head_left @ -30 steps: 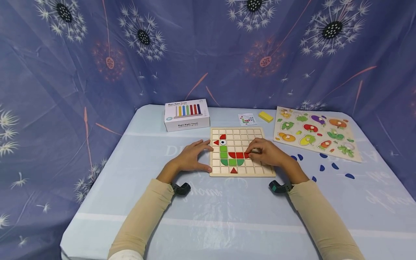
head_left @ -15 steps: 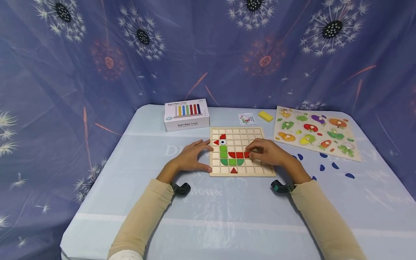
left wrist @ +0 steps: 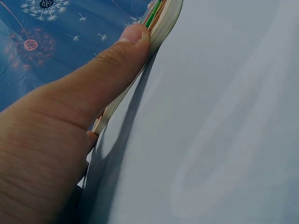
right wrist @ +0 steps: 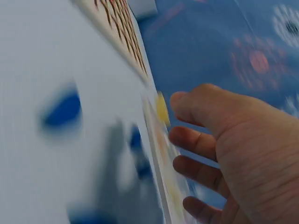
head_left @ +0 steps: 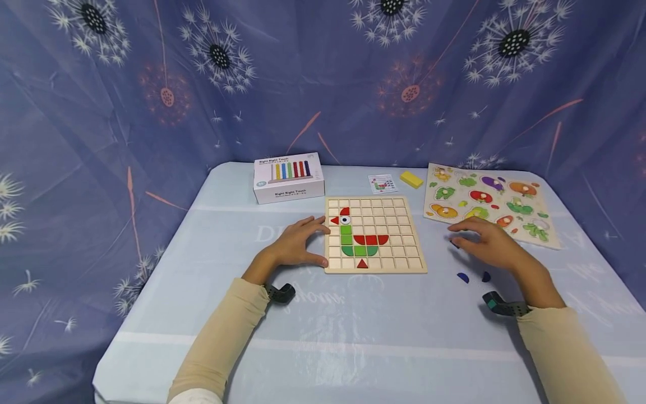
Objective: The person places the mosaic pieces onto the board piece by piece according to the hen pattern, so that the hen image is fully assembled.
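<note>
A wooden grid board [head_left: 404, 241] lies on the table with red, green and eye tiles set in it as a bird shape. My left hand [head_left: 295, 242] rests at its left edge, fingers spread, and in the left wrist view the thumb [left wrist: 110, 65] presses against the board's side. To the right of the board, my right hand [head_left: 487, 241] hovers over the table with relaxed fingers and nothing between them. Near it lie blue half-round pieces [head_left: 462, 278]; the hand covers some others. Blurred blue pieces [right wrist: 65, 109] also show in the right wrist view.
Behind the board stand a white box [head_left: 290, 188], a small picture card [head_left: 383, 184] and a yellow block [head_left: 411, 179]. A vegetable puzzle board [head_left: 434, 196] lies at the back right, partly behind my right hand. A patterned curtain [head_left: 323, 84] hangs behind the table.
My right hand has left the red quarter-round tile at the right end of the red row and moved right, over the blue pieces. The left hand stays at the board's edge.
</note>
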{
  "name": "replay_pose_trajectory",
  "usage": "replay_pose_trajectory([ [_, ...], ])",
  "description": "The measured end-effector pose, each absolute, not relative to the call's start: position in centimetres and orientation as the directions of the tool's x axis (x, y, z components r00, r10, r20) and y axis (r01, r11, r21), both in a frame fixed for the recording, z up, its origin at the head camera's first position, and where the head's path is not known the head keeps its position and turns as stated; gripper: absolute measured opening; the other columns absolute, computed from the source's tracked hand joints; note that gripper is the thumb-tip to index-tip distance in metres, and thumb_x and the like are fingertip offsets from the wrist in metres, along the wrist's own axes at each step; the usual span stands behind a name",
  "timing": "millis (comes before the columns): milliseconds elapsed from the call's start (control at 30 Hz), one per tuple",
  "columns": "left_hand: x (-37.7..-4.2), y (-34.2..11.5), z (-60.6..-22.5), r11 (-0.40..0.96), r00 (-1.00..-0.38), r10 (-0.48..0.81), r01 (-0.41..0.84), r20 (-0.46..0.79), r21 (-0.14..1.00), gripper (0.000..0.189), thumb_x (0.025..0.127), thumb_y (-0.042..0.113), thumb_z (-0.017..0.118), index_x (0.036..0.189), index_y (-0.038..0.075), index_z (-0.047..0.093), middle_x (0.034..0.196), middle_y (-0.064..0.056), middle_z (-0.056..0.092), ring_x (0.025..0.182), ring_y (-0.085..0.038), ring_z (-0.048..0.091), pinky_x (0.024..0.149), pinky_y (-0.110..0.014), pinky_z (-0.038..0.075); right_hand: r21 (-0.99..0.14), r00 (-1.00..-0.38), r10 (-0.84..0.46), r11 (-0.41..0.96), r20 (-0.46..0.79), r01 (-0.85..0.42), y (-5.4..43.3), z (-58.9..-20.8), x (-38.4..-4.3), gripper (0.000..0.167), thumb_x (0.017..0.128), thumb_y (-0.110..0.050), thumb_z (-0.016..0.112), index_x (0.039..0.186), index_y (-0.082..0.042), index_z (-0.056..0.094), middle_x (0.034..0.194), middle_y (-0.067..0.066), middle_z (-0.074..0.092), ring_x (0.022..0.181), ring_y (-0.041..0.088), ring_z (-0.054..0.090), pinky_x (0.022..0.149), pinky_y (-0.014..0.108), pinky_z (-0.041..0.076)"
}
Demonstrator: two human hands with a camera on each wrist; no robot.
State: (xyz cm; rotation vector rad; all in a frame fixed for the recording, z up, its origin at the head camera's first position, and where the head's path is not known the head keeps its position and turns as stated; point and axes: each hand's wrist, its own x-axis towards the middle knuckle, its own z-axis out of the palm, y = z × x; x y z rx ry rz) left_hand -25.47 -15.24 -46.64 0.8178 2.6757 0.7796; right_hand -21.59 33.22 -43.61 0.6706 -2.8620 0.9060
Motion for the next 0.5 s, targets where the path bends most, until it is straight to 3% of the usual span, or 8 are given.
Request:
replay_pose_trajectory([
  [100, -25.5, -15.2, -46.7, 0.702, -0.817, 0.572, 0.444, -0.071, 0.557, 0.085, 0.072, 0.065, 0.083, 0.143, 0.03, 0.052, 0.167, 0.007, 0.021, 0.153, -0.024, 0.01, 0.119, -0.055, 0.013, -0.512, -0.943, -0.286, 0.792, 0.169, -0.332, 36.7, -43.6, -20.3, 0.03, 0.091, -0.007, 0.075, 0.12, -0.003, 0.07, 0.118, 0.021, 0.066, 0.113, 0.039, 0.054, 0.091, 0.065, 0.042],
  [300, -25.5, -15.3, -46.8, 0.699, -0.817, 0.572, 0.442, -0.069, 0.561, 0.086, 0.072, 0.066, 0.082, 0.143, 0.029, 0.052, 0.166, 0.007, 0.021, 0.153, -0.025, 0.011, 0.119, -0.057, 0.014, -0.483, -0.993, -0.101, 0.867, 0.064, -0.119, 42.2, -44.9, -18.6, 0.028, 0.088, -0.004, 0.074, 0.113, 0.003, 0.067, 0.122, 0.034, 0.056, 0.115, 0.054, 0.045, 0.094, 0.076, 0.032],
  [500, -25.6, -15.2, -46.8, 0.7, -0.814, 0.577, 0.449, -0.069, 0.555, 0.087, 0.072, 0.068, 0.081, 0.144, 0.028, 0.052, 0.167, 0.006, 0.021, 0.153, -0.026, 0.011, 0.119, -0.056, 0.014, -0.474, -0.991, -0.084, 0.872, 0.1, -0.122, 43.9, -46.0, -18.2, 0.023, 0.086, -0.001, 0.073, 0.107, 0.003, 0.065, 0.117, 0.034, 0.055, 0.112, 0.052, 0.045, 0.096, 0.074, 0.03],
])
